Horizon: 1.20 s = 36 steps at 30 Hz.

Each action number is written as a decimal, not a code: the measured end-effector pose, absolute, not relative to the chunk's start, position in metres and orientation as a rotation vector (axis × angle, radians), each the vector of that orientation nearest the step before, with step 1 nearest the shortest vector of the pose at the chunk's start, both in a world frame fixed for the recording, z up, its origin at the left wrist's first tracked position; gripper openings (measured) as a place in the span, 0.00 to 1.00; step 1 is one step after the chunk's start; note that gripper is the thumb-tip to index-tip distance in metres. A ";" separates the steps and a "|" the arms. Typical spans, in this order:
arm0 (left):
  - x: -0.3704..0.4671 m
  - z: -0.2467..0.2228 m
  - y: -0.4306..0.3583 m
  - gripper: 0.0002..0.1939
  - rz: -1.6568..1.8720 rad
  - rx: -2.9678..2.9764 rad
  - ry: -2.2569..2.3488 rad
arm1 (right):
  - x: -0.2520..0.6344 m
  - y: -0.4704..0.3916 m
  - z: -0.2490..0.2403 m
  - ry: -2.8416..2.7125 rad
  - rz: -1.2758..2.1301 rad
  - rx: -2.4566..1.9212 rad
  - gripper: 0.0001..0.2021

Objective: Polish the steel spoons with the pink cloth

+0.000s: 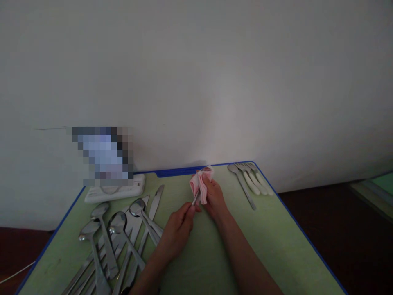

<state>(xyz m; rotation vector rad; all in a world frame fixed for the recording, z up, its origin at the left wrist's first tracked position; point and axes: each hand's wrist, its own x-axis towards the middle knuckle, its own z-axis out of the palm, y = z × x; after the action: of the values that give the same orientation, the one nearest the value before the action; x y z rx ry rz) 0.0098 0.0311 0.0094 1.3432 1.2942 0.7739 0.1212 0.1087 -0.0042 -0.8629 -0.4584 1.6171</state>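
Observation:
My left hand (pixel 181 223) is closed round the thin metal handle of a utensil (pixel 195 198) over the middle of the table. Its far end is wrapped in a pink and white cloth (pixel 202 183), so I cannot make out its type. My right hand (pixel 214 196) is closed on that cloth around the utensil. To the left lies a pile of metal spoons (pixel 118 222) and knives (pixel 156 201). At the back right are a metal spoon (pixel 242 186) and several forks with pale handles (pixel 252 183), side by side.
The green table (pixel 264 246) has a blue edge and stands against a grey wall (pixel 196 82). At its back left, a blurred-out screen (pixel 102 153) leans above a white case (pixel 115 191). A pale green surface (pixel 382 184) shows at the far right.

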 end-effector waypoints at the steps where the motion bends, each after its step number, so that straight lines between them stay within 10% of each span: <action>1: 0.010 0.009 0.031 0.20 0.780 1.334 1.298 | 0.122 0.109 -0.004 -0.462 1.617 -0.867 0.16; 36: 0.013 0.009 0.033 0.22 0.774 1.375 1.312 | 0.122 0.111 -0.004 -0.246 1.595 -0.678 0.09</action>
<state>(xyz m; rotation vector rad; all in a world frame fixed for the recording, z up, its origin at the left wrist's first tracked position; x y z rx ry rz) 0.0131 0.0325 0.0094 1.3749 1.3119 0.7743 0.1220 0.1113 -0.0038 -0.6778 -0.2456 1.5955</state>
